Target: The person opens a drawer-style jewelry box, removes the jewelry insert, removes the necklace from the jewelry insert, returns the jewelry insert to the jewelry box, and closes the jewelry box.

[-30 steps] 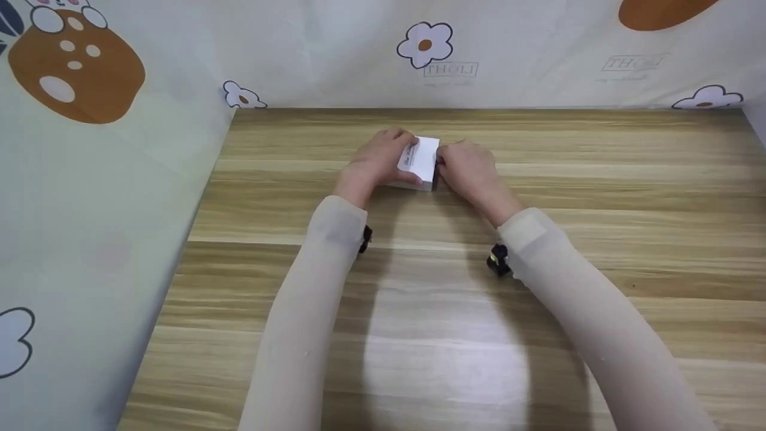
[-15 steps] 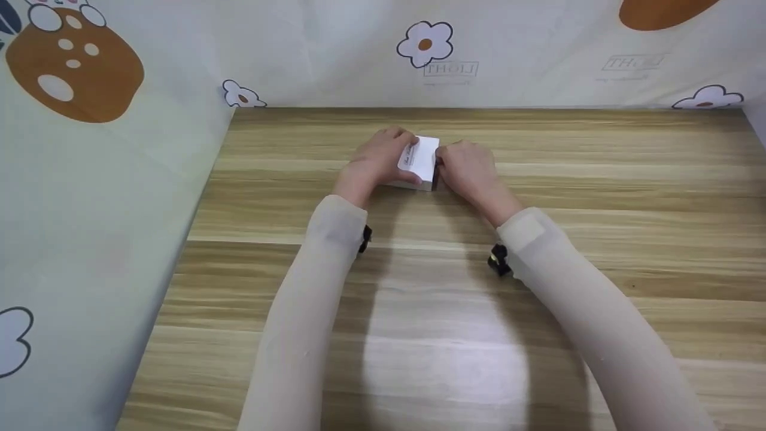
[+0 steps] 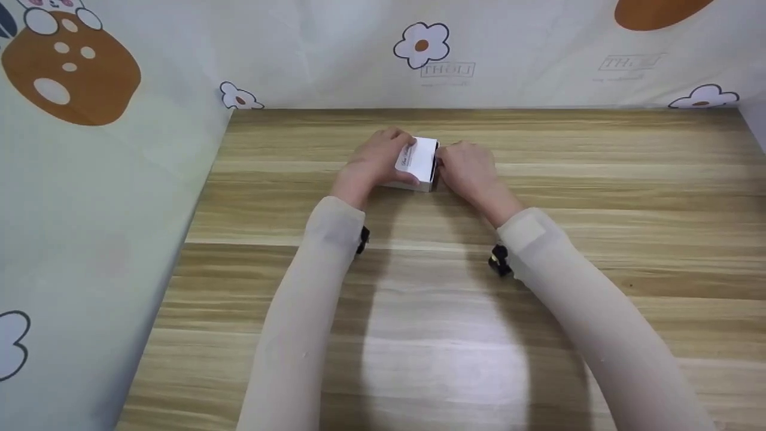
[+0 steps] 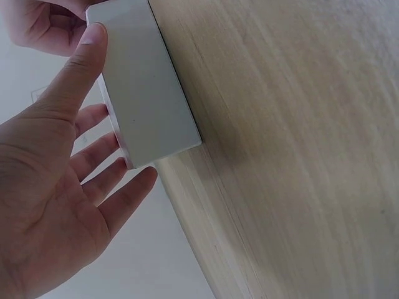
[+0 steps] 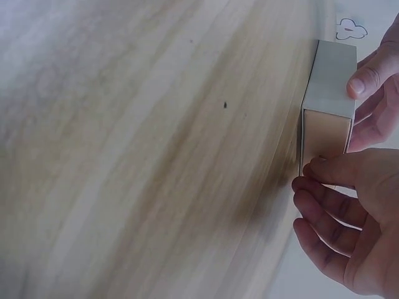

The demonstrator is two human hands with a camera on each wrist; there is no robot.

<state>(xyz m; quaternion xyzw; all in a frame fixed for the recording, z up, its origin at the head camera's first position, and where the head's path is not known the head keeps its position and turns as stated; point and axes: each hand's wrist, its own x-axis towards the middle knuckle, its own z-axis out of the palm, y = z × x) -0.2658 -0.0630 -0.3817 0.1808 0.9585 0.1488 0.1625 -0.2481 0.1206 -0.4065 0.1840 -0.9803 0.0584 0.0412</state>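
- a small white card box (image 3: 423, 157) lies on a wooden table (image 3: 598, 215) with light and dark brown stripes, close to its far edge, and sits between the two hands.
- the left hand (image 3: 378, 158) is curved over the left part of the box and grips it, with the thumb on the near side and fingers on the far side. in the left wrist view, the little finger sticks out straighter than the rest.
- the right hand (image 3: 470, 167) is at the right end of the box. its thumb and one finger pinch at the low part of that end, and its other fingers are loosely bent.
- a flat tan panel (image 5: 327, 131) shows at that end, with white edges around it.
- small dark writing is on top of the box, too small to read.
- both arms wear long pale beige sleeves (image 3: 296, 335), with a little black thing (image 3: 499, 260) at each wrist.
- behind the table hangs a pale cloth (image 3: 335, 60) with a white flower (image 3: 421, 45) and a big brown spotted shape (image 3: 78, 72).
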